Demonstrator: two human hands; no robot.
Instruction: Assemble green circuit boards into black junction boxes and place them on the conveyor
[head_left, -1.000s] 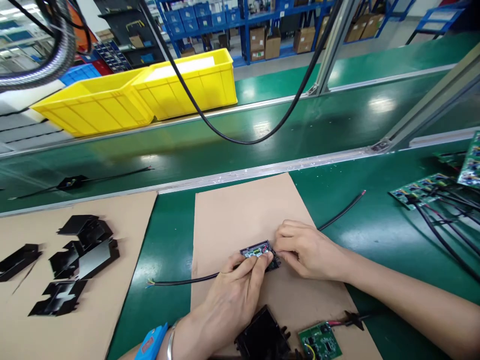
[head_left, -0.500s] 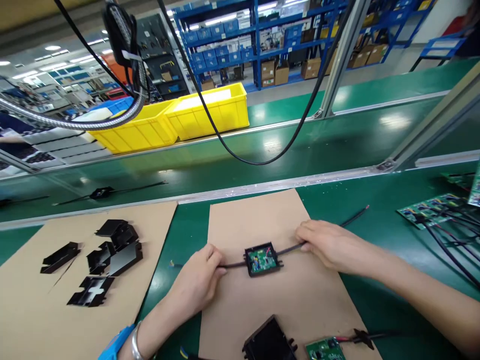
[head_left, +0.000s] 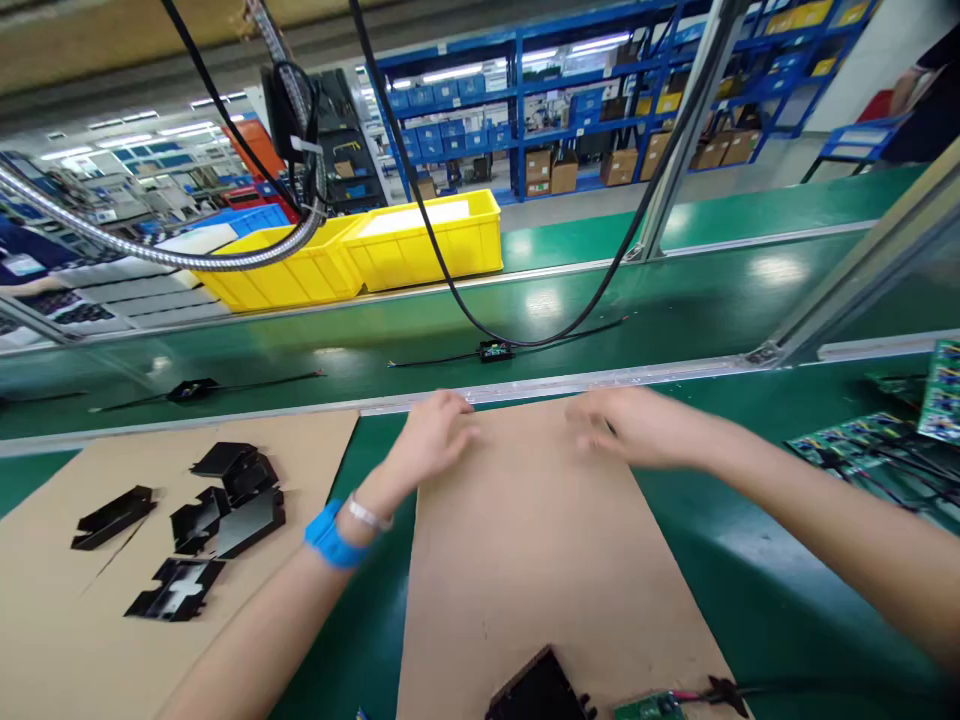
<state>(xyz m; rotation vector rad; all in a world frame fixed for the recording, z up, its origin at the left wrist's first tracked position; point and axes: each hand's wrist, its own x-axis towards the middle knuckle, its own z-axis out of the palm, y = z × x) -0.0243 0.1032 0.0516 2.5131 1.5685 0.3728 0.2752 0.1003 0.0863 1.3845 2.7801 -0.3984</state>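
My left hand [head_left: 436,437] is over the far left edge of the middle cardboard sheet [head_left: 525,540], its fingers apart and holding nothing. Opposite it, at the far right corner, my right hand [head_left: 626,425] is slightly blurred, with fingers parted and nothing in them. Past both hands, a small black case with a green circuit board [head_left: 496,351] lies on the green surface behind the metal rail, a cable running out on each side. At the near edge of the sheet sit an empty black case [head_left: 541,688] and a partly cut-off green circuit board [head_left: 649,706] with a dark cable.
Several black case parts [head_left: 251,520] lie on the left cardboard [head_left: 45,580]. Another cabled case [head_left: 193,389] is behind the rail [head_left: 525,384]. Circuit boards with wires [head_left: 862,440] are at right. A black cable [head_left: 457,290] hangs before the yellow bins [head_left: 435,245]; people stand farther off.
Both hands have let go of the cables and moved away from me. The cabled case with its board has gone from the cardboard to the green surface behind the rail.
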